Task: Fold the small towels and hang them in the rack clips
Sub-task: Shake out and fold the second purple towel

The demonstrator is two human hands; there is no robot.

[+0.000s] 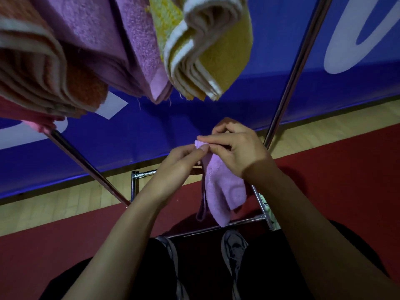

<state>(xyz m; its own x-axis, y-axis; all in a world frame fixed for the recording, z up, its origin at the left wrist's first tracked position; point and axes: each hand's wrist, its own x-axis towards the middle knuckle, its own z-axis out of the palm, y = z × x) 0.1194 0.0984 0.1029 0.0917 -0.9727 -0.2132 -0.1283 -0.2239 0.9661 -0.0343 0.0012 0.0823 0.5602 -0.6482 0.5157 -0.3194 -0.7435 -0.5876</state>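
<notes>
Right now both the left hand (184,162) and the right hand (234,148) pinch the top edge of the little purple towel (223,191), which hangs soft, light and floppy below the hung towels (134,50), so holding its top corners looks best.

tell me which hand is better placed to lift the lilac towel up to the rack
Right, probably. The right hand pinches the lilac towel at its top edge and sits higher; the left hand only holds the edge from below.
</notes>
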